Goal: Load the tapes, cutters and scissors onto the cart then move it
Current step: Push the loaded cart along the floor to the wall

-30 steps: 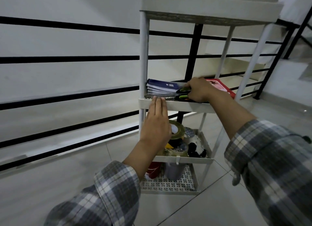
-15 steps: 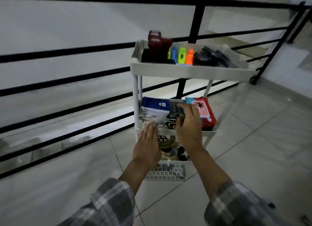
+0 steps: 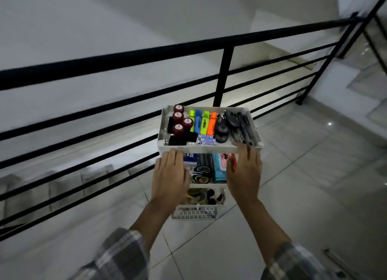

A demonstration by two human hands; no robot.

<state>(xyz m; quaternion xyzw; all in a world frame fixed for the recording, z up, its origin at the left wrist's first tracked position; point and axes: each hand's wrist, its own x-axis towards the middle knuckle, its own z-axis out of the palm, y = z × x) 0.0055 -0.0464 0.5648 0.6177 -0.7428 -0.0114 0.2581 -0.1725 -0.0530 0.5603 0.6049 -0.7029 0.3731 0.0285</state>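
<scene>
A white tiered cart (image 3: pixel 209 148) stands on the tiled floor against a black railing. Its top tray holds red-capped jars (image 3: pixel 179 120), coloured highlighters (image 3: pixel 202 123), black tape rolls (image 3: pixel 221 130) and dark pens. Green-and-black scissors (image 3: pixel 201 173) lie on the middle shelf between a blue book and a red-and-teal book (image 3: pixel 219 166). Tape rolls (image 3: pixel 195 196) sit on the shelf below. My left hand (image 3: pixel 169 176) and my right hand (image 3: pixel 245 172) hover in front of the cart, fingers stretched out. Their fingertips reach the front rim of the top tray. Neither hand holds anything.
The black railing (image 3: pixel 224 74) runs right behind the cart, with stairs (image 3: pixel 62 183) dropping away beyond it. Tiled floor (image 3: pixel 314 185) stretches to the right and towards me. A second railing section climbs at the far right (image 3: pixel 356 24).
My right hand has let go of the scissors on the middle shelf. Both hands have risen to the top tray's front rim, and my view now looks down on the cart.
</scene>
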